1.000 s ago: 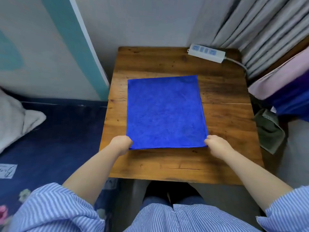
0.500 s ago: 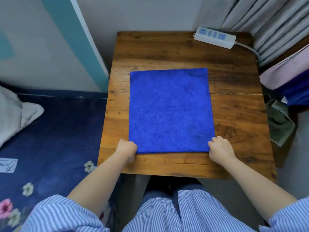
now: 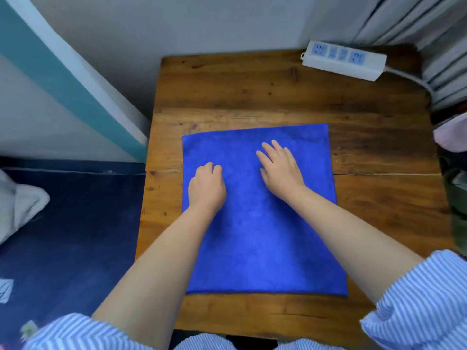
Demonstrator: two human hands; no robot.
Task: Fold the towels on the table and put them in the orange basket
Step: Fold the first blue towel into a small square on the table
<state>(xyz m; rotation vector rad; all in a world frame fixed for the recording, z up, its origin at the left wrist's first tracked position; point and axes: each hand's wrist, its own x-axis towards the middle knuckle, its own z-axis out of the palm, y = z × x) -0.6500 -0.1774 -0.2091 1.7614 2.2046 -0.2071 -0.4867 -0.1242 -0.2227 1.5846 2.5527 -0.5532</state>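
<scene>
A blue towel (image 3: 262, 223) lies flat on the wooden table (image 3: 252, 92), its near edge close to the table's front. Both hands rest on the towel's far half. My left hand (image 3: 207, 185) sits on the left part with its fingers loosely bent, fingertips down on the cloth. My right hand (image 3: 280, 168) lies flat with fingers spread, pressing on the cloth right of centre. Neither hand lifts any part of the towel. No orange basket is in view.
A white power strip (image 3: 343, 59) with its cable lies at the table's far right corner, beside grey curtains (image 3: 429, 34). Pink cloth (image 3: 452, 135) and a green item (image 3: 458, 210) sit off the right edge. A dark blue bed (image 3: 70, 223) is on the left.
Both hands let go of the towel's near corners and moved forward onto its far half. The view dropped closer to the table.
</scene>
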